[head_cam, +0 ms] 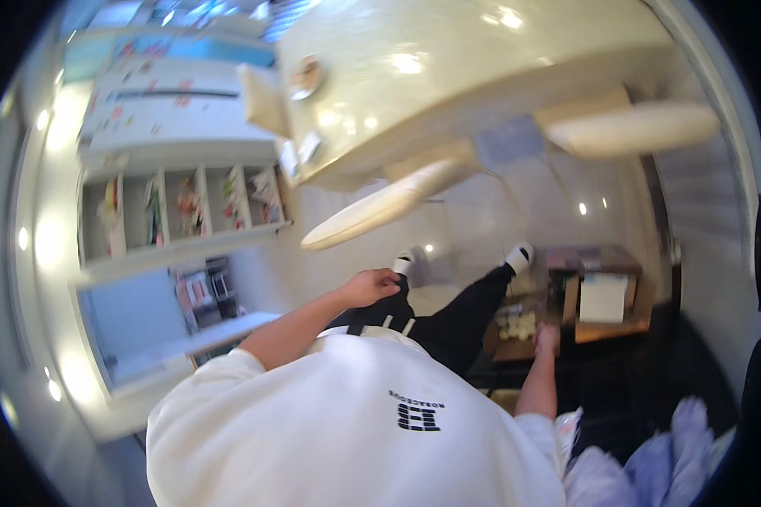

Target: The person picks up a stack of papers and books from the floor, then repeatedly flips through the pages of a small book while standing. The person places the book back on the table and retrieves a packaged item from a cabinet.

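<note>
My left hand (371, 287) hangs in front of my black trousers (463, 317) with its fingers loosely curled and a gap at the fingertips. Nothing shows in it. On the other side, my right hand (547, 341) is lowered beside an open cardboard box (513, 350) holding several pale round items (518, 326). Blur hides whether its fingers touch or grip the box edge. Just past that hand is a second carton (609, 331) with a white flat item (602, 298) on top.
Two pale chairs (387, 203) (634, 130) stand at a long glossy table (380, 82), which bears a round dish (305, 77). Shelves (184, 206) with small goods line the left. Purplish fluffy fabric (653, 466) lies at the lower right. White slippers (519, 258) are on my feet.
</note>
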Tool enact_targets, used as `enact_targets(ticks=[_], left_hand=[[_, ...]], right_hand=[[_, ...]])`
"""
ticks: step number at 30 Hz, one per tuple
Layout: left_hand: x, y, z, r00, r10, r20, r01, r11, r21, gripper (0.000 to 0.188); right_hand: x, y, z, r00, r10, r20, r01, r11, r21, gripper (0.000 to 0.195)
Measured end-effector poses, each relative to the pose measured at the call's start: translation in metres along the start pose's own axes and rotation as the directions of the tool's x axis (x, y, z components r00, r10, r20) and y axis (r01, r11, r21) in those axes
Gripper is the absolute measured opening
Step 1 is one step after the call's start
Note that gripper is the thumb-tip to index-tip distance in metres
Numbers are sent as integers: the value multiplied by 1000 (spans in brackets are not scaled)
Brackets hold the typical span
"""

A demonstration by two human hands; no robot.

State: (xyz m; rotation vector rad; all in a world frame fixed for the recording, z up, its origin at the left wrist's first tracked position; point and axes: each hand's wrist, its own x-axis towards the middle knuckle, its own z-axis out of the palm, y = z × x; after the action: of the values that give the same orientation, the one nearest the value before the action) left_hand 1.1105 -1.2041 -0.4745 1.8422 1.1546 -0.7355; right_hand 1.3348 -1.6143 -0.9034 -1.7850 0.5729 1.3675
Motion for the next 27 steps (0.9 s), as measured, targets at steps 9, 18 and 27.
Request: enact_targets(ticks=[9,18,27], left_hand=[[-51,-172,8,963,-85,-256,-11,936,-351,38],[-64,-469,73,870,-378,-315,26,675,-737,33],[-131,-661,84,765,-643,20,-20,-55,-998,17]], right_hand=[[-75,-72,32,997,-30,78,37,996,-81,19],[-154,-176,165,931,-295,213,350,886,-305,18],[-323,-133,535,615,-312,724,766,20,-643,41]])
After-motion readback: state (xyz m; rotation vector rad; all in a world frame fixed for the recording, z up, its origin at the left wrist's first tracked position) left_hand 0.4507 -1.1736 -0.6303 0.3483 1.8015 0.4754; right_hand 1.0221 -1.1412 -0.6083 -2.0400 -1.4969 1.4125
